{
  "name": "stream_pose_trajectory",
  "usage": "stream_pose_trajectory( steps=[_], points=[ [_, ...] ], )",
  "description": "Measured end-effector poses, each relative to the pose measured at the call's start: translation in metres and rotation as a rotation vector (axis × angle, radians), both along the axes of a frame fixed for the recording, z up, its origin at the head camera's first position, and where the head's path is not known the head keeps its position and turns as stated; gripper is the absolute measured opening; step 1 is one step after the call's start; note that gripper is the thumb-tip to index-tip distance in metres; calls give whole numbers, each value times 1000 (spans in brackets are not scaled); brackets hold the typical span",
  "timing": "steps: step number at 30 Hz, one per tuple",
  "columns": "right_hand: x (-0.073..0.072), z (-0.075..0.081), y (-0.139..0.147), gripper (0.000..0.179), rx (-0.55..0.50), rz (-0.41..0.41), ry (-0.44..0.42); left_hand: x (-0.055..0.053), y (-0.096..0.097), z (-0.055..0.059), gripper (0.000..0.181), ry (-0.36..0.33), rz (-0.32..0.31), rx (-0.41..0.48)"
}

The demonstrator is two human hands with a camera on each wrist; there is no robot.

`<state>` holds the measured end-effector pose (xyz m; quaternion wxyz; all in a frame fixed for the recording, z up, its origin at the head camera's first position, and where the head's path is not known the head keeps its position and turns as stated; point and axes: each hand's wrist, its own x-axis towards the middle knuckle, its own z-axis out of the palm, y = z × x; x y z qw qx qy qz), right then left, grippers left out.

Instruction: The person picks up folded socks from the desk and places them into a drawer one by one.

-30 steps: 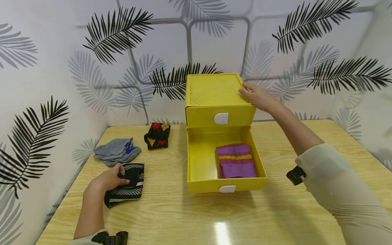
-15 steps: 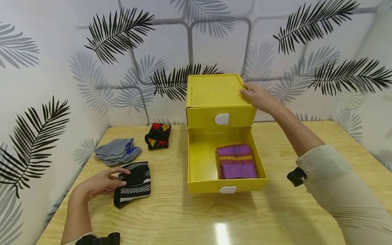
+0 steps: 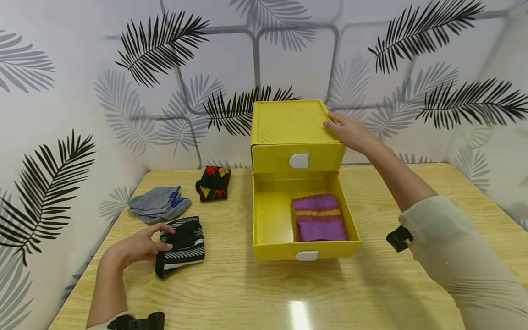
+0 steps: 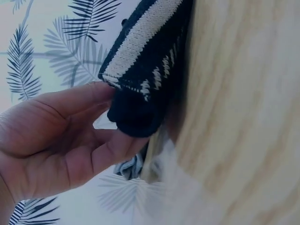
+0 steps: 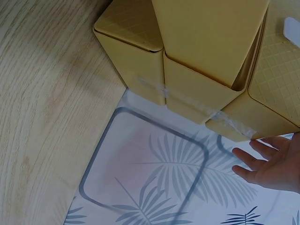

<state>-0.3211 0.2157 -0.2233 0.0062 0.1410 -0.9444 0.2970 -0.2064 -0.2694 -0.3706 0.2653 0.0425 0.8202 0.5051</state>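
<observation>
Left grip (image 3: 140, 244) pinches the left edge of a folded black-and-white sock (image 3: 187, 243) between thumb and fingers, low at the left side of the bench (image 3: 222, 293), grey socks (image 3: 154, 205) just behind, diamond-patterned sock (image 3: 215, 183) farther back. Right grip (image 3: 350, 132), fingers spread, rests against the top right edge of the yellow box (image 3: 288, 121). Lower drawer (image 3: 272, 252) juts out, purple striped sock (image 3: 319, 220) lying inside toward its right wall.

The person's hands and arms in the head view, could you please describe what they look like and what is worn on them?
The left hand and right hand are bare, without gloves. The left sleeve and right sleeve are pale beige, the right one visibly creased. A black device sits near each sleeve's end.
</observation>
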Motion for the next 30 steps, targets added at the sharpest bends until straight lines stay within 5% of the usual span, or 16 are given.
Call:
stream_pose_trajectory(
  steps=[14, 30],
  points=[
    [0, -1, 1, 61, 2, -17, 7, -6, 2, -3, 47, 67, -8, 138],
    [0, -1, -1, 60, 12, -22, 14, -2, 43, 25, 52, 150, 84, 237]
  ],
)
